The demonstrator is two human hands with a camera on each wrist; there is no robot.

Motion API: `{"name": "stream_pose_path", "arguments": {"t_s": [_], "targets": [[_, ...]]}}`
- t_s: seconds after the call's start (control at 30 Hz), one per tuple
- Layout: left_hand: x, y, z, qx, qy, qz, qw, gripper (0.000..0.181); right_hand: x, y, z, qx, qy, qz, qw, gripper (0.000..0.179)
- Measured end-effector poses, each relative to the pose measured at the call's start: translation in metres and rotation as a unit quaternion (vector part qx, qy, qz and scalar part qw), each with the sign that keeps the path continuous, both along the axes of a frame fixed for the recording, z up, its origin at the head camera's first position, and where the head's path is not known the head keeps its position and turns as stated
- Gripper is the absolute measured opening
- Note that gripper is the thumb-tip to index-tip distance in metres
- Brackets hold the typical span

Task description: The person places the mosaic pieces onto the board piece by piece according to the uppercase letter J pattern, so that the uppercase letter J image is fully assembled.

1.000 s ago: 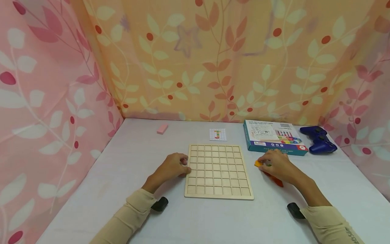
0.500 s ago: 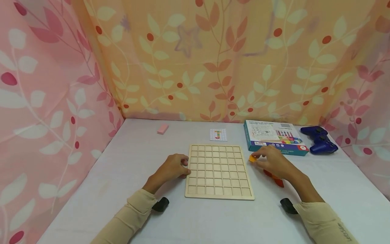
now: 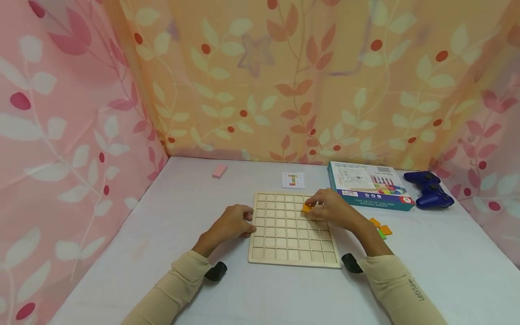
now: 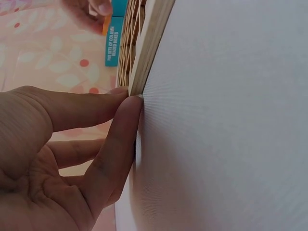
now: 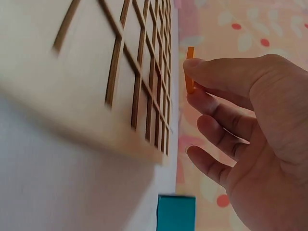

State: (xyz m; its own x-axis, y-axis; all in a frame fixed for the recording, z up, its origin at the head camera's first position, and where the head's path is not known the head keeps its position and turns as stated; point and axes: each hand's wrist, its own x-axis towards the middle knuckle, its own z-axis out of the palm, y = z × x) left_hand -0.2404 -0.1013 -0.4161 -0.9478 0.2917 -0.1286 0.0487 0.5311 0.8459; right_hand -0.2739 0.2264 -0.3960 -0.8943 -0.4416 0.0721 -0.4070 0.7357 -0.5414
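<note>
A wooden grid board point(image 3: 284, 230) lies flat on the white table. My left hand point(image 3: 231, 222) holds its left edge; in the left wrist view the thumb and index finger point(image 4: 126, 113) pinch the rim. Over the upper right part of the grid, my right hand point(image 3: 335, 208) pinches a thin orange square tile point(image 3: 306, 208) between thumb and fingers. In the right wrist view that orange tile point(image 5: 190, 72) is edge-on and held above the board, its other fingers loosely bent. Beside my right forearm lie orange tiles point(image 3: 385, 230) and a green tile point(image 3: 382, 234), partly hidden.
Behind the board lies a small card point(image 3: 293, 180) with a coloured pattern on a grid. A teal and white box point(image 3: 369, 186) and a blue game controller point(image 3: 429, 190) are at the back right. A pink block point(image 3: 220, 171) sits at the back left.
My right hand has carried the orange tile leftward from the table at the board's right to above the grid, uncovering the loose tiles. My left hand stays at the board's left edge.
</note>
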Motion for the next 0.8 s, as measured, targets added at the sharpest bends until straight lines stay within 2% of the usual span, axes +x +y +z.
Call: {"name": "stream_pose_path", "arguments": {"t_s": [0.43, 0.8], "targets": [[0.001, 0.0, 0.001, -0.005, -0.003, -0.003, 1.0, 0.059, -0.022, -0.043, -0.011, -0.009, -0.007, 0.038, 0.9992, 0.028], [0.001, 0.0, 0.0, -0.004, -0.009, -0.001, 1.0, 0.058, -0.034, -0.066, -0.016, 0.007, 0.027, 0.071, 0.9971, 0.025]]}}
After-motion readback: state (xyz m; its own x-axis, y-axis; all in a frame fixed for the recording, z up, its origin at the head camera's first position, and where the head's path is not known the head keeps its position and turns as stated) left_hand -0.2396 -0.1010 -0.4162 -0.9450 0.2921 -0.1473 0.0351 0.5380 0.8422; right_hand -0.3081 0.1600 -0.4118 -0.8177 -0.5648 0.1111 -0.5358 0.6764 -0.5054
